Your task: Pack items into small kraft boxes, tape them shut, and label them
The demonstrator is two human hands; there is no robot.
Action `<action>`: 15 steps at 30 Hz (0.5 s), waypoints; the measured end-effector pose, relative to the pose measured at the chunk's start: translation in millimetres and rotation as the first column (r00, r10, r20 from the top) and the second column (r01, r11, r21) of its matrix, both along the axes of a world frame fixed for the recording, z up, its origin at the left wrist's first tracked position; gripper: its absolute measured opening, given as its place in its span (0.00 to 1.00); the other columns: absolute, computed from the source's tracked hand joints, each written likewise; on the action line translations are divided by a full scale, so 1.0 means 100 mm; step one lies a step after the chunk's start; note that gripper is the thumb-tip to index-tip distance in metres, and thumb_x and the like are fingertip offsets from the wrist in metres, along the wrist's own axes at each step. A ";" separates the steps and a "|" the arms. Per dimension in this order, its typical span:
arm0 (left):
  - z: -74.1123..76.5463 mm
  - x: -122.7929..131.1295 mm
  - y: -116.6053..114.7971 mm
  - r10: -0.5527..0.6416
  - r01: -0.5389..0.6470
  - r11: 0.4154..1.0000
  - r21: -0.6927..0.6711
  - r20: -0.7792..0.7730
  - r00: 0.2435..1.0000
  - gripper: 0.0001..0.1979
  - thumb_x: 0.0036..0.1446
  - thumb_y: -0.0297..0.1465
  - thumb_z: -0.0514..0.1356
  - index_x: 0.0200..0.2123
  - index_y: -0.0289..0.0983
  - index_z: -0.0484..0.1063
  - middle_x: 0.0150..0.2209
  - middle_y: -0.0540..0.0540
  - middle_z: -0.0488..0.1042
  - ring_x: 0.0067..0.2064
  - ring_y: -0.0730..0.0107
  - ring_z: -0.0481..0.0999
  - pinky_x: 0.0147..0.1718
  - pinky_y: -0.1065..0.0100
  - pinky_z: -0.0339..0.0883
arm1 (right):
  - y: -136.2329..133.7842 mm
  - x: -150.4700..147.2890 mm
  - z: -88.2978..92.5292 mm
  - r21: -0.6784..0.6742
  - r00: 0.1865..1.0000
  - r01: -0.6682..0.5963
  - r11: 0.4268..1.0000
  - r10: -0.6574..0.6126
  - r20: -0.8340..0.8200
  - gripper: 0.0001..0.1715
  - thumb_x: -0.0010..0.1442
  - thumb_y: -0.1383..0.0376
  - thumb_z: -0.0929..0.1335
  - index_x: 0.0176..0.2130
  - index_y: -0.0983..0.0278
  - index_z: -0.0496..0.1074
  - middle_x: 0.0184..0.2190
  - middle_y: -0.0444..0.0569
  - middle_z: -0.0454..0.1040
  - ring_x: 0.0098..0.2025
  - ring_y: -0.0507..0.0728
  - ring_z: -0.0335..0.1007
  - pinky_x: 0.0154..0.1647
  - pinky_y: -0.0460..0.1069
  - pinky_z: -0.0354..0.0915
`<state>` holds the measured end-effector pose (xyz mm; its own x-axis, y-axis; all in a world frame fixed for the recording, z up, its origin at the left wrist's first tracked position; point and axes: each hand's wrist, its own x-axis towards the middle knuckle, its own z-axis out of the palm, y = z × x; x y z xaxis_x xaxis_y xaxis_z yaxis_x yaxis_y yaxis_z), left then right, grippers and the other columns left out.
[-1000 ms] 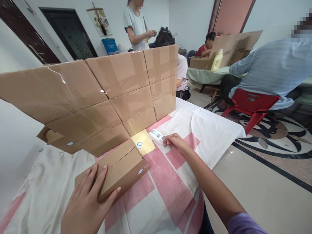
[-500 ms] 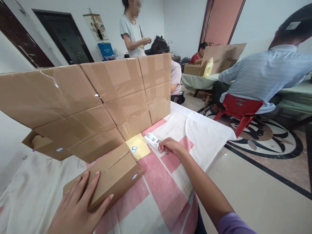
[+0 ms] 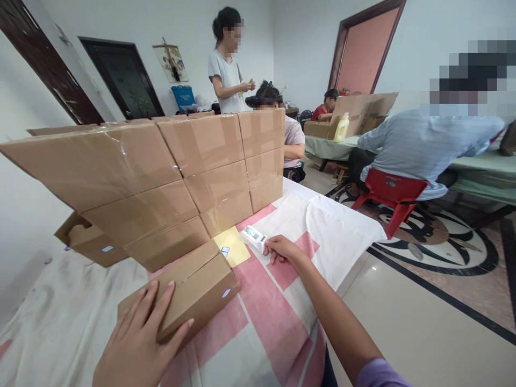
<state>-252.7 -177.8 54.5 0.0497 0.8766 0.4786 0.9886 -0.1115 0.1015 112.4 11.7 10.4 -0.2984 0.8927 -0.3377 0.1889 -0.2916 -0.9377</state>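
Note:
My left hand [image 3: 143,333] lies with fingers spread over the top of a closed brown cardboard box [image 3: 197,282], its thumb down along the near side. A small white and blue sticker marks the right end of that box. My right hand [image 3: 282,248] pinches the near end of a small white box [image 3: 253,239] with dark and greenish print on top; the print is too small to read. The white box rests on the cloth. Between the two boxes lies a yellow paper sheet [image 3: 234,248] with blue-edged stickers on it.
A wall of taped cardboard boxes [image 3: 213,177] stands behind the sheet. Another carton [image 3: 102,250] sits at the left. A white and pink cloth [image 3: 278,317] covers the table. Several people are around; one sits on a red chair [image 3: 393,193] at the right.
The view has tilted up slightly and shifted left, so the scene sits lower and a little to the right. Both hands keep their places on the cardboard box and the small white box.

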 end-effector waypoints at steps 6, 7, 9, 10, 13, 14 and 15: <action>-0.04 0.11 0.02 0.042 -0.033 0.997 0.068 -0.129 0.991 0.39 0.60 0.53 0.49 0.68 0.38 0.60 0.71 0.36 0.57 0.68 0.44 0.62 0.61 0.44 0.62 | -0.01 0.05 -0.01 0.024 0.999 -0.033 0.999 0.032 0.032 0.18 0.63 0.58 0.68 0.30 0.69 0.76 0.16 0.48 0.75 0.11 0.45 0.57 0.12 0.41 0.48; -0.05 0.11 0.03 0.042 -0.030 0.996 0.085 -0.142 0.989 0.39 0.60 0.53 0.50 0.68 0.38 0.60 0.71 0.35 0.57 0.68 0.44 0.63 0.61 0.44 0.62 | -0.02 0.05 -0.01 0.037 0.999 -0.029 0.999 0.028 0.027 0.18 0.62 0.58 0.68 0.29 0.70 0.76 0.15 0.48 0.74 0.10 0.45 0.55 0.12 0.41 0.49; -0.03 0.11 0.02 0.036 -0.015 0.993 0.121 -0.171 0.985 0.38 0.61 0.52 0.51 0.68 0.38 0.60 0.71 0.35 0.58 0.67 0.44 0.66 0.59 0.45 0.65 | -0.05 0.05 0.00 0.072 1.000 -0.010 0.997 0.010 0.006 0.19 0.62 0.56 0.68 0.29 0.69 0.75 0.16 0.47 0.74 0.11 0.45 0.55 0.12 0.41 0.48; -0.01 0.09 0.01 0.020 0.005 0.991 0.131 -0.188 0.982 0.38 0.61 0.51 0.51 0.69 0.38 0.59 0.70 0.35 0.60 0.66 0.45 0.67 0.58 0.46 0.66 | -0.06 0.05 0.01 0.091 1.000 0.003 0.996 -0.002 -0.011 0.20 0.61 0.55 0.68 0.28 0.69 0.74 0.17 0.47 0.74 0.11 0.45 0.56 0.12 0.42 0.47; 0.09 -0.04 -0.04 -0.035 0.071 0.988 0.137 -0.246 0.969 0.37 0.62 0.48 0.53 0.72 0.45 0.51 0.69 0.41 0.63 0.66 0.49 0.67 0.60 0.44 0.64 | -0.07 0.04 0.02 0.137 0.997 0.036 0.990 -0.025 -0.077 0.22 0.60 0.51 0.68 0.26 0.67 0.70 0.22 0.48 0.76 0.14 0.45 0.60 0.13 0.43 0.44; 0.12 -0.11 -0.05 -0.052 0.093 0.985 0.142 -0.269 0.962 0.37 0.63 0.47 0.54 0.72 0.48 0.49 0.69 0.43 0.63 0.67 0.48 0.66 0.61 0.41 0.62 | -0.07 0.04 0.02 0.145 0.995 0.040 0.989 -0.026 -0.097 0.23 0.59 0.50 0.68 0.26 0.66 0.70 0.22 0.48 0.76 0.15 0.46 0.60 0.13 0.43 0.44; 0.15 -0.20 -0.07 -0.072 0.118 0.982 0.144 -0.289 0.955 0.37 0.62 0.47 0.54 0.72 0.51 0.49 0.69 0.45 0.63 0.68 0.45 0.64 0.61 0.38 0.61 | -0.07 0.04 0.03 0.149 0.993 0.039 0.988 -0.022 -0.115 0.23 0.59 0.50 0.68 0.26 0.67 0.70 0.21 0.47 0.74 0.15 0.46 0.60 0.14 0.43 0.43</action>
<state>-272.6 -184.5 69.5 0.2819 0.7754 0.5650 0.9583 -0.1984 -0.2059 116.5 4.6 13.3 -0.2986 0.9402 -0.1639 0.0725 -0.1489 -0.9862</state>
